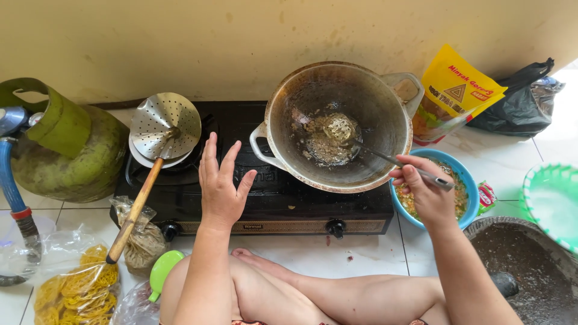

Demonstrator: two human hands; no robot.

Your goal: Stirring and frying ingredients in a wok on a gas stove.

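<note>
White tiled floor (373, 253) carries everything; person sits cross-legged at its near edge, facing a cream wall. Black two-burner gas stove (265, 198) sits on the floor against the wall. Green gas cylinder (66, 150) stands just beside the stove's left end, blue hose running down from it toward the left edge. Worn metal wok (337, 123) rests on the stove's right burner, tilted toward the person, with a small clump of noodles and bits (330, 137) in its bottom. Dark stone mortar (524, 265) sits at the near right corner of the floor, a green plastic basket (551, 201) just behind it. Black plastic bag (521, 99) lies at the far right by the wall, yellow oil pouch (454, 90) leaning between it and the wok. Blue bowl (472, 186) of mixed food sits right of the stove, partly under the right hand. Perforated skimmer (164, 123) with wooden handle lies over the left burner, handle pointing to the near left. Clear bag of yellow dry noodles (78, 289) lies at the near left corner. Small tied bag of seasoning (141, 238) leans at the stove's front left. Left hand (220, 189) hovers over the stove middle, fingers spread wide, holding nothing. Right hand (424, 192) pinches a metal spoon (385, 157) handle, spoon tip in the noodles.
</note>
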